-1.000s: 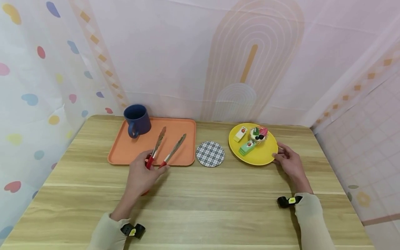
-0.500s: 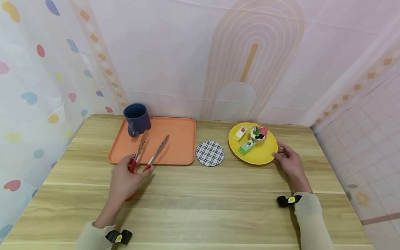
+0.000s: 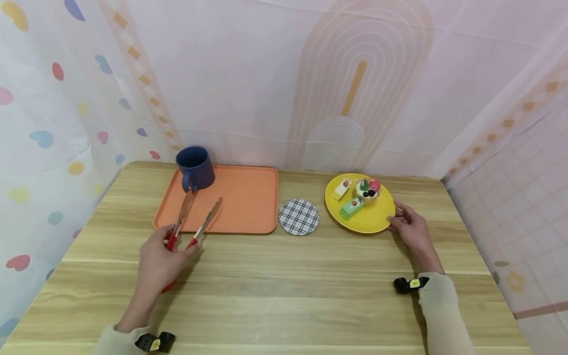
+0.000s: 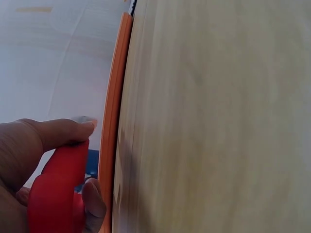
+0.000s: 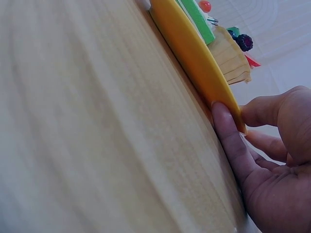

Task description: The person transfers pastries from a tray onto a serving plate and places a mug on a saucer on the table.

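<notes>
My left hand [image 3: 160, 261] holds a pair of tongs [image 3: 172, 240] by the red handles. Their two metal arms stand apart with nothing between them, over the near left edge of the orange tray [image 3: 248, 197]. In the left wrist view, thumb and fingers wrap the red handle [image 4: 56, 194]. On the right, my right hand [image 3: 413, 230] pinches the rim of a yellow plate [image 3: 377, 215], thumb and fingers on either side of the edge in the right wrist view. The plate bears a pale yellow cake slice [image 3: 341, 189], a green cake slice [image 3: 351, 209] and a fruit tart [image 3: 367, 191].
A dark blue mug [image 3: 199, 170] stands at the tray's back left corner. Between tray and plate lies a round checked coaster [image 3: 299, 217]. A patterned curtain [image 3: 248, 98] hangs behind the wooden table [image 3: 293, 296].
My left hand has moved left and towards me with the tongs, away from the middle of the tray. The right hand and the plate have stayed in place.
</notes>
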`<control>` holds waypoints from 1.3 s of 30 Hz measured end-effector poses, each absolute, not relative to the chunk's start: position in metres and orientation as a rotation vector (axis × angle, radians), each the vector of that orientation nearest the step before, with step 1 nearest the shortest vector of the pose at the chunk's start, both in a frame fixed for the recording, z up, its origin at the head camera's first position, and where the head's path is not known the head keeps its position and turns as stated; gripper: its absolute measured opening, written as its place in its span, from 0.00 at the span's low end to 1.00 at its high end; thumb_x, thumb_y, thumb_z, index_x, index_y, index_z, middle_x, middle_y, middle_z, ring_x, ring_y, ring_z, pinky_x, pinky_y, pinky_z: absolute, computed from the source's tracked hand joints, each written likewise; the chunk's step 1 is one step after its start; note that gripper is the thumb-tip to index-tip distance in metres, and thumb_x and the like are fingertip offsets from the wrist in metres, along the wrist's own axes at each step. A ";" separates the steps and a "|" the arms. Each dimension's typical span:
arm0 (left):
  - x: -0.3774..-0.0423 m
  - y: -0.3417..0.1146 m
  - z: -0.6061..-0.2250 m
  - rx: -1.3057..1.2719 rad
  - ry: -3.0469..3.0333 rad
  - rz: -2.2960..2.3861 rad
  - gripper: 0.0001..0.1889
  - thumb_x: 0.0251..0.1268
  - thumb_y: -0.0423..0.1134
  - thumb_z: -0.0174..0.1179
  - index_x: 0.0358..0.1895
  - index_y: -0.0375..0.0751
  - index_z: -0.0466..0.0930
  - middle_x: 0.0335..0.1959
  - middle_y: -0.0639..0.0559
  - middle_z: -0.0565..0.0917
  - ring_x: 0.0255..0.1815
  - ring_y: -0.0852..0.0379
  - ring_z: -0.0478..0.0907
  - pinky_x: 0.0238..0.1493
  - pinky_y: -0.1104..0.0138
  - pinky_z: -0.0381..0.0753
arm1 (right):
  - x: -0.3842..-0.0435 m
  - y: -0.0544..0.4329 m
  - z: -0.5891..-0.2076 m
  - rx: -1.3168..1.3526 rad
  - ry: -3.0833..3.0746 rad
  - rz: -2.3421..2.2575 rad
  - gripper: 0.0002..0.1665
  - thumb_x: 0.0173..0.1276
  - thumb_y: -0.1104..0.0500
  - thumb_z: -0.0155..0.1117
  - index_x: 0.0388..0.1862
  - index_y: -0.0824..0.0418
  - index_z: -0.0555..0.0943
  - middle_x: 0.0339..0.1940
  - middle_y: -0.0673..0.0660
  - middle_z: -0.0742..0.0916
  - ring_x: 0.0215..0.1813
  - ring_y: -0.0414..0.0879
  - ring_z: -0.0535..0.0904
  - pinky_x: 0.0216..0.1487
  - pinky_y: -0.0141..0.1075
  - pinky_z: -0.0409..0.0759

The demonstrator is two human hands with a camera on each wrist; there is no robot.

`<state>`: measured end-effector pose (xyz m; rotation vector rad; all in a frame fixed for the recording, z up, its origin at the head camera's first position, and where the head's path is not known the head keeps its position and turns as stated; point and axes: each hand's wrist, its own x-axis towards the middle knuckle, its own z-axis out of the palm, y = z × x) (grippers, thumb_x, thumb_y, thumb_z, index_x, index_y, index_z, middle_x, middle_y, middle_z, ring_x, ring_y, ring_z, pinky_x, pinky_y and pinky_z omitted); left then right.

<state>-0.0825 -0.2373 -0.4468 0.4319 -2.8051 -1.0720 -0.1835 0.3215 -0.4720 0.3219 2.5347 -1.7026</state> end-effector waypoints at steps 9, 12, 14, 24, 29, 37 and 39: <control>-0.076 -0.241 -0.446 0.456 -2.857 -1.048 0.42 0.53 0.54 0.78 0.63 0.30 0.71 0.38 0.40 0.78 0.27 0.52 0.73 0.27 0.64 0.68 | -0.182 0.321 -0.470 0.329 2.531 -1.712 0.37 0.79 0.62 0.57 0.83 0.59 0.59 0.65 0.67 0.76 0.42 0.26 0.79 0.46 0.25 0.84; -0.074 -0.243 -0.445 0.482 -2.892 -1.029 0.43 0.53 0.56 0.77 0.62 0.29 0.69 0.35 0.41 0.76 0.28 0.50 0.71 0.26 0.63 0.67 | -0.182 0.321 -0.470 0.323 2.528 -1.716 0.37 0.79 0.62 0.57 0.83 0.59 0.59 0.65 0.68 0.76 0.42 0.26 0.80 0.46 0.25 0.84; -0.073 -0.243 -0.444 0.503 -2.925 -1.016 0.46 0.53 0.59 0.76 0.63 0.27 0.67 0.34 0.42 0.75 0.29 0.49 0.71 0.25 0.62 0.67 | -0.183 0.321 -0.471 0.321 2.525 -1.720 0.37 0.79 0.62 0.58 0.83 0.59 0.58 0.65 0.68 0.76 0.42 0.26 0.80 0.46 0.25 0.84; -0.070 -0.241 -0.440 0.525 -3.045 -0.888 0.42 0.51 0.62 0.75 0.48 0.28 0.67 0.27 0.45 0.72 0.26 0.48 0.72 0.22 0.63 0.67 | -0.182 0.321 -0.471 0.333 2.522 -1.725 0.38 0.78 0.62 0.58 0.83 0.58 0.59 0.64 0.66 0.76 0.42 0.26 0.80 0.46 0.26 0.84; -0.071 -0.241 -0.438 0.525 -3.074 -0.866 0.42 0.52 0.64 0.74 0.47 0.27 0.67 0.30 0.42 0.71 0.28 0.48 0.71 0.23 0.62 0.67 | -0.182 0.320 -0.472 0.335 2.534 -1.722 0.37 0.78 0.62 0.58 0.82 0.59 0.59 0.62 0.66 0.77 0.42 0.26 0.80 0.46 0.25 0.84; -0.072 -0.249 -0.435 0.504 -3.171 -0.846 0.59 0.50 0.76 0.67 0.64 0.21 0.64 0.49 0.28 0.73 0.39 0.40 0.75 0.27 0.61 0.74 | -0.181 0.319 -0.470 0.342 2.529 -1.713 0.37 0.79 0.61 0.57 0.83 0.59 0.59 0.64 0.66 0.77 0.42 0.27 0.80 0.47 0.26 0.84; -0.072 -0.252 -0.434 0.490 -3.187 -0.874 0.62 0.50 0.78 0.65 0.68 0.21 0.62 0.54 0.26 0.72 0.42 0.40 0.75 0.29 0.62 0.75 | -0.181 0.320 -0.470 0.340 2.534 -1.702 0.37 0.79 0.61 0.57 0.83 0.59 0.58 0.66 0.68 0.76 0.42 0.26 0.80 0.46 0.26 0.84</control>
